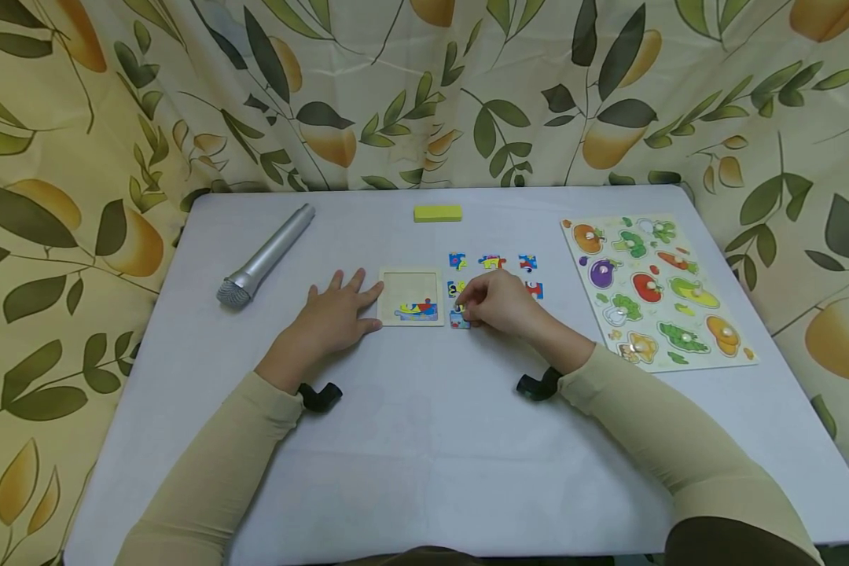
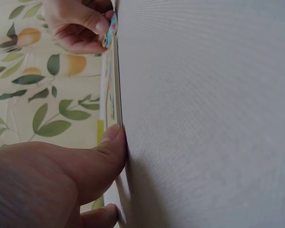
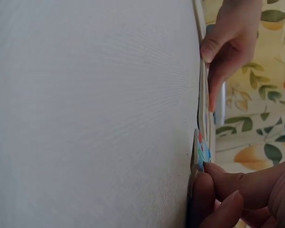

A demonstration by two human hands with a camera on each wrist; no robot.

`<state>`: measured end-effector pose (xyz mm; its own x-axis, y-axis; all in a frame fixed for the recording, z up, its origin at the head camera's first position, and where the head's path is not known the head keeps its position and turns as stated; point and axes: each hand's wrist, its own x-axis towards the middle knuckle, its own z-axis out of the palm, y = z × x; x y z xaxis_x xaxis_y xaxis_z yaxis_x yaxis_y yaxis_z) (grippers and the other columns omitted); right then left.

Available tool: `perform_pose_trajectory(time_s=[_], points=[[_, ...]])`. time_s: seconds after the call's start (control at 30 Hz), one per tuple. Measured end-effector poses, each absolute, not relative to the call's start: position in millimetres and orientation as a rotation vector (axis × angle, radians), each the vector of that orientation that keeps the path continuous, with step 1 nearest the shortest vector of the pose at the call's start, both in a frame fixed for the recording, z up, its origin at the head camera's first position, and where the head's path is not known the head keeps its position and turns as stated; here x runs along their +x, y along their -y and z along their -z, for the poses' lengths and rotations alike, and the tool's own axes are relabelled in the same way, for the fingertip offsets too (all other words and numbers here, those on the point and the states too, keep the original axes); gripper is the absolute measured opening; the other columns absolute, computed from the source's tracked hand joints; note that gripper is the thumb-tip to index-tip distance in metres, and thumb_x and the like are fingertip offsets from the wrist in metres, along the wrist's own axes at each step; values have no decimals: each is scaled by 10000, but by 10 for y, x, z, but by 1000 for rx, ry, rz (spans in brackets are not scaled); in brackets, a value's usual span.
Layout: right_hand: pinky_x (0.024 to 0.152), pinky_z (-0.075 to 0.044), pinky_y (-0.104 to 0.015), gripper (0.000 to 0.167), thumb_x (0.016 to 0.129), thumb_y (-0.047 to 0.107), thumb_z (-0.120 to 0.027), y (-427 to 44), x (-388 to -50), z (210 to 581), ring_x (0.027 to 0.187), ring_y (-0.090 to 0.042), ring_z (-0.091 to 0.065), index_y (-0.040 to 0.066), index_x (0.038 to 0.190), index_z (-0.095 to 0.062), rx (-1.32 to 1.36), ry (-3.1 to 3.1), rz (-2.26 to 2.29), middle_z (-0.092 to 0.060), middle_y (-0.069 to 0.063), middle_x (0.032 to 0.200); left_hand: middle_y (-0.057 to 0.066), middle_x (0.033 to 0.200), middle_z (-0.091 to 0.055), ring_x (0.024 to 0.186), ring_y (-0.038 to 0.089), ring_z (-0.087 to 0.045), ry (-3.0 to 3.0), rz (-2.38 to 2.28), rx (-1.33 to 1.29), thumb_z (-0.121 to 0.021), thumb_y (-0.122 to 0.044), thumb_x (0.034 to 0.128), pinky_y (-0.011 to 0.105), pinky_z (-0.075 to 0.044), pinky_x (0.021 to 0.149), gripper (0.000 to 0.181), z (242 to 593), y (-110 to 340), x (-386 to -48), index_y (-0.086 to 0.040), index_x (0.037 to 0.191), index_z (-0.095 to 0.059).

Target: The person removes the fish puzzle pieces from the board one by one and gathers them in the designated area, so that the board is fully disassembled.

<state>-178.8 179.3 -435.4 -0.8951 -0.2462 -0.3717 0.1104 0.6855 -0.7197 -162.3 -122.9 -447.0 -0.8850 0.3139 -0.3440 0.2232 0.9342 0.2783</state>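
A small wooden puzzle frame [image 1: 410, 281] lies mid-table, with a few joined colourful pieces [image 1: 416, 311] along its lower edge. My left hand [image 1: 336, 318] rests spread on the table, its thumb and a finger touching the frame's left side. To the right of the frame, my right hand [image 1: 498, 301] pinches a blue jigsaw piece [image 3: 201, 151] between thumb and finger. That piece is tilted up off the table in the right wrist view. Loose jigsaw pieces [image 1: 491, 262] lie around the right hand, which partly hides some of them.
A silver microphone [image 1: 267, 255] lies at the left of the white table [image 1: 396, 456]. A yellow block [image 1: 437, 214] sits near the back edge. On the right is a vegetable picture board [image 1: 661, 292]. A floral curtain [image 1: 424, 102] hangs behind.
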Motion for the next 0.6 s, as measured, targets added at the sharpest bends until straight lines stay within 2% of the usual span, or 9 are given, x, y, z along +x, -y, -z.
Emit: perform_pose_trajectory(time_s=[0.4, 0.6], points=[[687, -517, -305, 69, 944, 98, -795, -1734, -1742, 4373, 818, -225, -639, 146, 985, -824, -235, -2629, 898, -719, -47, 872, 114, 1818, -155, 1676, 484, -90, -2694, -301, 390, -630, -504, 1061, 798, -149, 1269, 744, 4445, 1217, -1611, -328, 1706, -302], [710, -489, -328, 103, 937, 118, -819, -1736, -1737, 4381, 882, -235, -591, 150, 1034, -822, -303, -2700, 858, -678, -53, 895, 112, 1819, -162, 1677, 480, -93, -2693, -296, 387, -628, -513, 1060, 792, -150, 1274, 745, 4447, 1215, -1618, -335, 1704, -300]])
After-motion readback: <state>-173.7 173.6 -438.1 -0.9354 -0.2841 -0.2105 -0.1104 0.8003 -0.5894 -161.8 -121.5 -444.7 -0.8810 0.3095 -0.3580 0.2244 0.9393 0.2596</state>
